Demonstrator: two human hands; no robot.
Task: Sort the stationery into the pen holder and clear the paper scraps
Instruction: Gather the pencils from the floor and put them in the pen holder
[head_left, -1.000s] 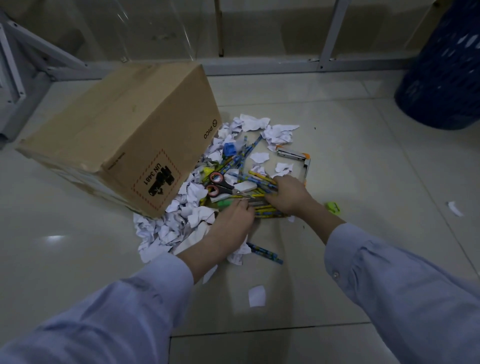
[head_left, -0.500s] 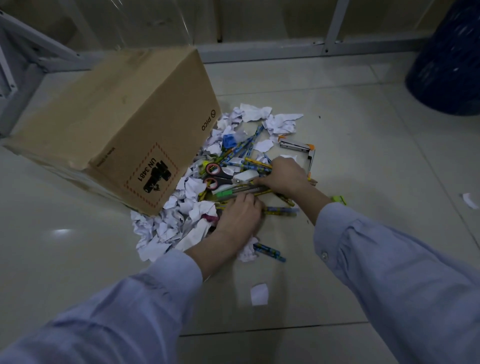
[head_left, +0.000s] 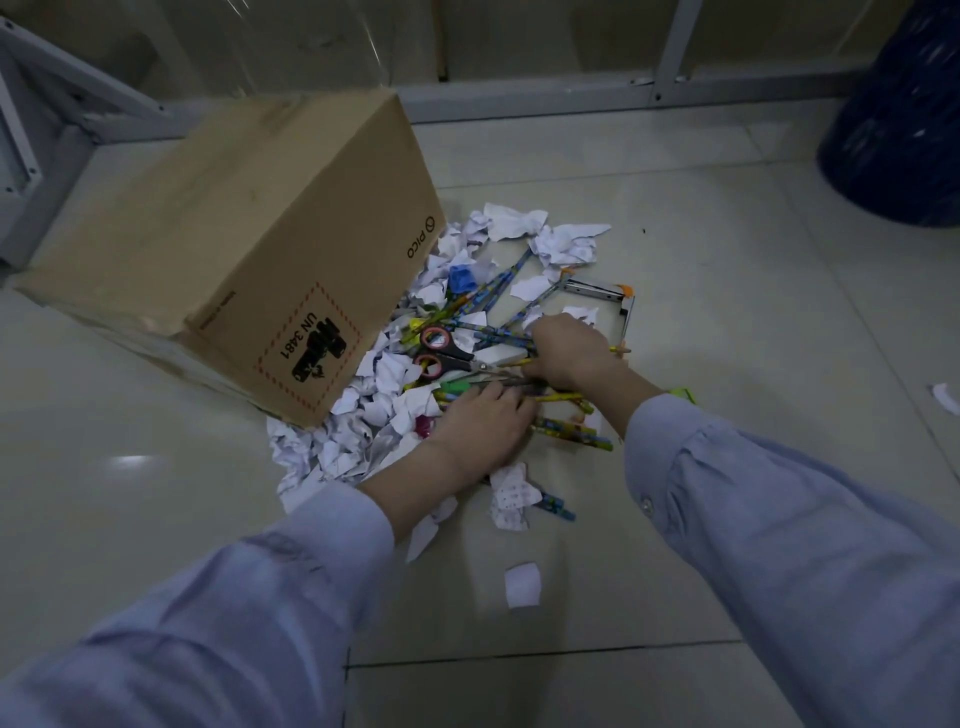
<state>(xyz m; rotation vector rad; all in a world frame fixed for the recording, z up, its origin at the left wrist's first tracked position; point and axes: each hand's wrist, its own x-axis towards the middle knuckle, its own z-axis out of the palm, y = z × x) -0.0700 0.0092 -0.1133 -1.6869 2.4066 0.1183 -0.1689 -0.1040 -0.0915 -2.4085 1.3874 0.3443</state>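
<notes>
Cardboard box (head_left: 249, 249) on tiled floor (head_left: 727, 519)

Matt cardboard box (head_left: 249, 244), crumpled paper scraps (head_left: 389, 371) (rough-creased), glossy tiled floor (head_left: 727, 291), scissors (head_left: 457, 355) with perhaps plastic handles

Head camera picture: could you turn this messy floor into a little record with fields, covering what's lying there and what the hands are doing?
Surface: tiled floor
Box: cardboard box, tipped over beside the pile
Pile: crumpled paper scraps mixed with pencils and scissors
Left hand: rests on the pencils at the pile's near edge
Right hand: fingers curled round a bunch of pencils
Stray bit: paper square nearer the person
Pen holder: not in view
</notes>
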